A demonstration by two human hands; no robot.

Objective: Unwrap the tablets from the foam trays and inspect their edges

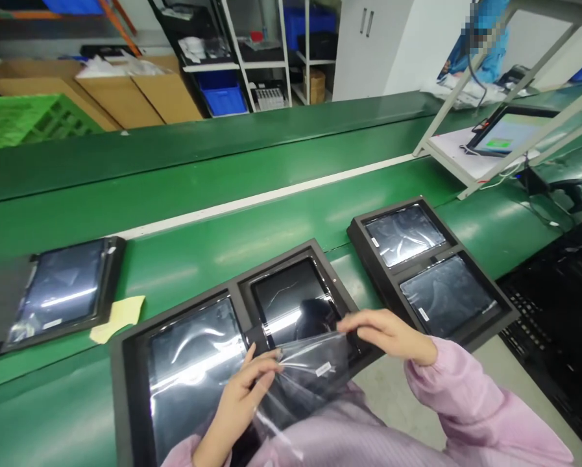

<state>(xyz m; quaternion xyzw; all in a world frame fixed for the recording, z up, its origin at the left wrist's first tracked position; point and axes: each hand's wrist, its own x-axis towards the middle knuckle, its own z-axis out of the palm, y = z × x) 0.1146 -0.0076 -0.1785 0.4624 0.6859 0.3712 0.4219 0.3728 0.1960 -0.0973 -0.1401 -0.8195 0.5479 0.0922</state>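
Observation:
A clear plastic film [310, 376] with a small white sticker is stretched between my two hands. My left hand [244, 395] pinches its left edge, fingers closed on it. My right hand [388, 334] grips the upper right edge. The film hangs over the near edge of a black two-slot tray [130, 389] lying on the green belt. The tray's right slot holds a bare glossy tablet [291, 301]. Its left slot holds a tablet wrapped in plastic [193, 363].
A second black tray [466, 250] with two bagged tablets lies to the right. Another bagged tablet [60, 292] sits at far left beside a yellow cloth [118, 318]. A lit screen [507, 133] stands on a frame at back right, where another person [485, 39] works. Cardboard boxes [125, 91] lie behind.

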